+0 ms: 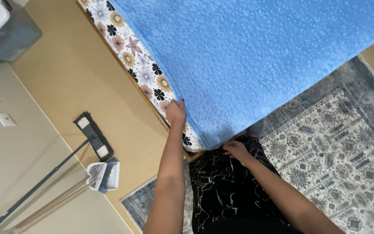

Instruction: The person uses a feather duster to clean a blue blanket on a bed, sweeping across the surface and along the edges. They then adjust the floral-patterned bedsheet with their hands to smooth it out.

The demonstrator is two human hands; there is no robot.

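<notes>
A blue textured blanket (256,56) covers a bed whose flowered sheet (139,65) shows along the side. My left hand (175,112) grips the blanket's edge at the bed's side, near the corner, fingers closed on the fabric. Just below that corner, my right hand (235,150) pinches the blanket's lower edge against my black patterned clothing (226,190).
A flat mop (92,135) and a dustpan with brush (104,174) lean against the beige wall at the left. A grey patterned rug (338,143) lies at the right. A grey bin (14,37) stands at the top left. Tan floor runs beside the bed.
</notes>
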